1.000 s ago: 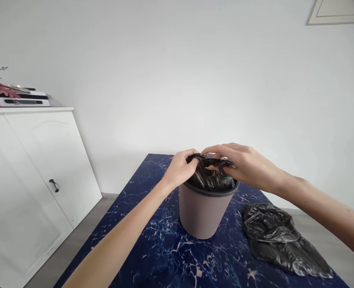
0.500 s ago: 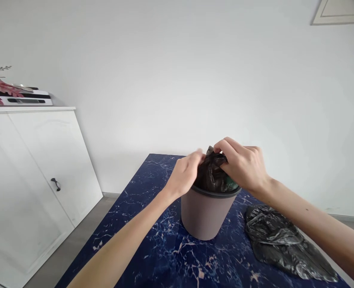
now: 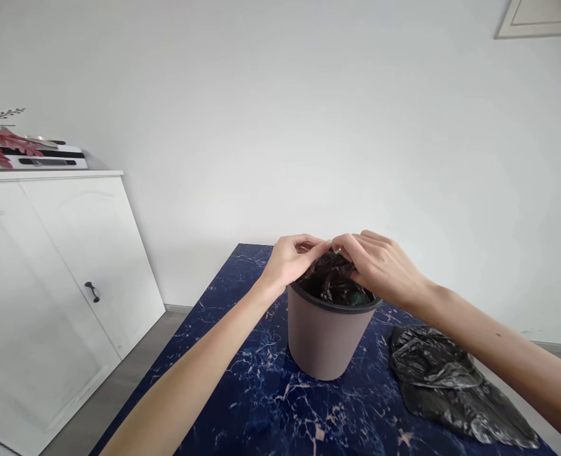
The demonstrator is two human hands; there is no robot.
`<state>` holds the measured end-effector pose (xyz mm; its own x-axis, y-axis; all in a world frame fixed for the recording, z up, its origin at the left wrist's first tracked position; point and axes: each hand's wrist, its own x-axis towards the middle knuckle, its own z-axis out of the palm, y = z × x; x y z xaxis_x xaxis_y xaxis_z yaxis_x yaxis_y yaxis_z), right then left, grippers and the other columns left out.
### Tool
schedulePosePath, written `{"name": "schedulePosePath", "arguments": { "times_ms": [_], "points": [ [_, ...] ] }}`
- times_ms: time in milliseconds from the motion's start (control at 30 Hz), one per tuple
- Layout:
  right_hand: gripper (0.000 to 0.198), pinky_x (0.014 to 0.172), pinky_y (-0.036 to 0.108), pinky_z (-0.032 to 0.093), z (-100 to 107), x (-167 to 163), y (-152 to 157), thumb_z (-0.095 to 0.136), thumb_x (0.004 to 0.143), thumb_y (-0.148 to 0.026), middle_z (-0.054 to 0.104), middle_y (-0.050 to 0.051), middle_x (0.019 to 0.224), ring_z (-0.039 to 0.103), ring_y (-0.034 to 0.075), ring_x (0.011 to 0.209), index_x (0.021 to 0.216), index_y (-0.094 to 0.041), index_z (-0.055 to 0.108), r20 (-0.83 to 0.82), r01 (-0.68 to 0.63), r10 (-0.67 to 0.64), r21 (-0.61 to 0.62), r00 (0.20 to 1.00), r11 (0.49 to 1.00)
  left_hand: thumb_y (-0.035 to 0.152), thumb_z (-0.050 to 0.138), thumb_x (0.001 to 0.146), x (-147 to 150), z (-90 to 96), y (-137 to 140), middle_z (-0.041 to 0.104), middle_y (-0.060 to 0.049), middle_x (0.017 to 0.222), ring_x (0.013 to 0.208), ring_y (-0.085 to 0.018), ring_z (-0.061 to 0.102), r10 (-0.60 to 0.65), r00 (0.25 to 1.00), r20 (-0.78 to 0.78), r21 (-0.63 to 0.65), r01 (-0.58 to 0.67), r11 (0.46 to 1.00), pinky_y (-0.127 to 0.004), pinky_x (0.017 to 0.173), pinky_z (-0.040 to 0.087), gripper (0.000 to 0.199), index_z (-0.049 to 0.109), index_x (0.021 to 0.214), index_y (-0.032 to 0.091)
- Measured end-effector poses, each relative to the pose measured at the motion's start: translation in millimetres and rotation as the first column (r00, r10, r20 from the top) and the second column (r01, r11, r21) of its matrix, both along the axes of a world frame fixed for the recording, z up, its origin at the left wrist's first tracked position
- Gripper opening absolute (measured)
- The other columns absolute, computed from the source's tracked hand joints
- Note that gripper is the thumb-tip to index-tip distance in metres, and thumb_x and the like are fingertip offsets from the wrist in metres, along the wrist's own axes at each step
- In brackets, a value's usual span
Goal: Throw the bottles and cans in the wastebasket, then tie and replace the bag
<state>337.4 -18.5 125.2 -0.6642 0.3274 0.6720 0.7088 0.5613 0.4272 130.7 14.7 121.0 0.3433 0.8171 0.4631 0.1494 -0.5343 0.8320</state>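
Observation:
A pinkish-grey trash can (image 3: 325,339) with a dark rim stands upright on the blue marbled table. Inside it is a crumpled black garbage bag (image 3: 332,278), with something dark green showing low at its right side. Above the can's left rim, my left hand (image 3: 292,256) pinches the top of this bag, thumb and fingers closed. My right hand (image 3: 380,263) grips the bag from the right, its fingertips meeting those of the left. The fingers partly hide the gathered plastic.
Another black plastic bag (image 3: 451,380) lies spread on the table (image 3: 252,405), right of the can. At the left stands a white cabinet (image 3: 85,253) with a pink plant (image 3: 9,136) and a white device (image 3: 52,157) on top. A pale wall (image 3: 261,126) rises behind.
Both hands have come together at the top of the bag, which now sits lower in the can. The left hand's fingers have closed on the plastic.

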Motion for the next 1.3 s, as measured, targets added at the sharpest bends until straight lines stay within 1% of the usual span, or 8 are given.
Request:
{"name": "schedulePosePath", "arguments": {
  "times_ms": [200, 300, 500, 733, 900, 1067, 1200, 1300],
  "points": [
    [0.024, 0.054, 0.032, 0.027, -5, 14, -4, 0.041, 0.088, -0.002, 0.06, -0.001, 0.07, 0.044, 0.016, 0.055, 0.093, -0.024, 0.049, 0.068, -0.034, 0.038, -0.059, 0.997, 0.998, 0.033, 0.071, 0.1, -5, -4.4, 7, 0.083, -0.005, 0.097, 0.087, -0.02, 0.076, 0.184, 0.964, -0.194, 0.306, -0.119, 0.945, -0.033, 0.082, 0.058, 0.017, 0.078, 0.092, 0.02],
    [0.019, 0.053, 0.031, 0.028, -8, 18, -6, 0.044, 0.09, -0.007, 0.063, -0.001, 0.069, 0.048, 0.016, 0.054, 0.096, -0.025, 0.049, 0.021, -0.037, 0.042, -0.215, 0.999, 0.976, 0.03, 0.072, 0.099, -12, -5.0, 13, 0.081, -0.005, 0.094, 0.085, -0.019, 0.074, 0.224, 0.938, -0.264, 0.363, -0.118, 0.924, -0.033, 0.082, 0.057, 0.016, 0.076, 0.088, 0.019],
    [0.017, 0.057, 0.033, 0.034, -5, 19, -15, 0.052, 0.101, -0.035, 0.067, -0.003, 0.072, 0.053, 0.017, 0.057, 0.116, -0.027, 0.048, -0.222, -0.036, -0.132, -0.621, 0.966, 0.783, 0.023, 0.069, 0.098, -31, -4.6, 28, 0.076, -0.008, 0.089, 0.087, -0.024, 0.069, 0.286, 0.852, -0.438, 0.435, -0.077, 0.897, -0.039, 0.084, 0.053, 0.016, 0.074, 0.084, 0.018],
    [0.018, 0.057, 0.033, 0.034, -5, 32, -12, 0.056, 0.098, -0.044, 0.062, -0.004, 0.066, 0.052, 0.017, 0.058, 0.106, -0.028, 0.053, -0.316, -0.092, -0.234, -0.752, 0.919, 0.652, 0.022, 0.068, 0.096, -45, 8.1, 27, 0.076, -0.01, 0.091, 0.088, -0.025, 0.069, 0.259, 0.822, -0.507, 0.39, -0.049, 0.919, -0.04, 0.085, 0.05, 0.014, 0.072, 0.084, 0.016],
    [0.023, 0.057, 0.033, 0.037, -2, 31, -10, 0.058, 0.097, -0.047, 0.065, -0.003, 0.068, 0.054, 0.017, 0.057, 0.108, -0.027, 0.057, -0.331, -0.101, -0.236, -0.747, 0.914, 0.657, 0.041, 0.054, 0.105, -39, 11.2, 19, 0.076, -0.007, 0.093, 0.074, -0.019, 0.072, 0.105, 0.883, -0.456, 0.217, -0.004, 0.976, -0.032, 0.067, 0.051, 0.022, 0.061, 0.1, 0.02],
    [0.023, 0.056, 0.032, 0.038, 0, 25, -12, 0.058, 0.098, -0.047, 0.068, -0.001, 0.071, 0.054, 0.016, 0.056, 0.109, -0.027, 0.059, -0.352, -0.127, -0.213, -0.732, 0.911, 0.669, 0.039, 0.038, 0.111, -16, 2.3, 17, 0.075, -0.004, 0.089, 0.064, -0.013, 0.067, -0.097, 0.93, -0.355, 0.018, 0.111, 0.994, -0.027, 0.058, 0.049, 0.016, 0.043, 0.11, 0.024],
    [0.025, 0.054, 0.032, 0.039, -1, 25, -13, 0.059, 0.098, -0.048, 0.068, -0.001, 0.072, 0.054, 0.016, 0.055, 0.108, -0.026, 0.06, -0.382, -0.148, -0.207, -0.718, 0.901, 0.68, 0.051, 0.063, 0.099, -11, -2.8, 20, 0.071, -0.004, 0.092, 0.073, -0.017, 0.065, -0.072, 0.929, -0.364, 0.026, 0.087, 0.996, -0.029, 0.064, 0.049, 0.034, 0.05, 0.114, 0.024],
    [0.024, 0.053, 0.031, 0.038, -2, 24, -14, 0.058, 0.098, -0.047, 0.067, -0.001, 0.07, 0.053, 0.016, 0.055, 0.109, -0.026, 0.06, -0.378, -0.151, -0.206, -0.725, 0.902, 0.672, 0.041, 0.072, 0.091, -13, -4.0, 22, 0.068, -0.004, 0.097, 0.079, -0.019, 0.065, 0.005, 0.92, -0.391, 0.087, 0.031, 0.996, -0.031, 0.069, 0.048, 0.04, 0.053, 0.12, 0.023]
  ]
}}
